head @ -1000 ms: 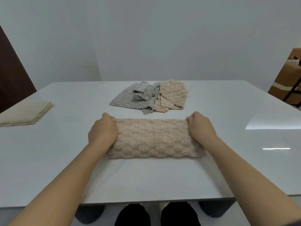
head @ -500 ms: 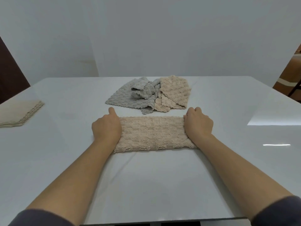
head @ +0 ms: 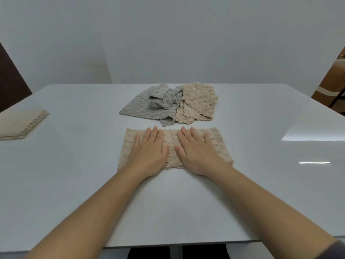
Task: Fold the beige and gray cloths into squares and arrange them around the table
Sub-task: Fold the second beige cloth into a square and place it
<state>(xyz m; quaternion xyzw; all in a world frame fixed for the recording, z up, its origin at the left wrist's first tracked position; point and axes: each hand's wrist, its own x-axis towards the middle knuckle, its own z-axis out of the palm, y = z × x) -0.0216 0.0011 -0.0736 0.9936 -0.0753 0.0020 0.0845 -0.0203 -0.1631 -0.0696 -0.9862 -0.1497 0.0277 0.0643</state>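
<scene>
A glossy white surface (head: 74, 184) fills most of the view, with bright reflections on its right side. Behind it is a plain pale wall (head: 168, 34). A dark panel (head: 11, 81) shows at far left, and something brown (head: 332, 86), perhaps cardboard or furniture, at far right. Toward the near edge lies a beige cloth (head: 220, 144) folded into a long strip. The left hand (head: 149, 150) and right hand (head: 197, 152) press flat on it, fingers straight, side by side. Just beyond, a crumpled gray cloth (head: 141, 107) and a second beige cloth (head: 199, 100) overlap. A folded beige square (head: 20, 124) rests at the left edge.
</scene>
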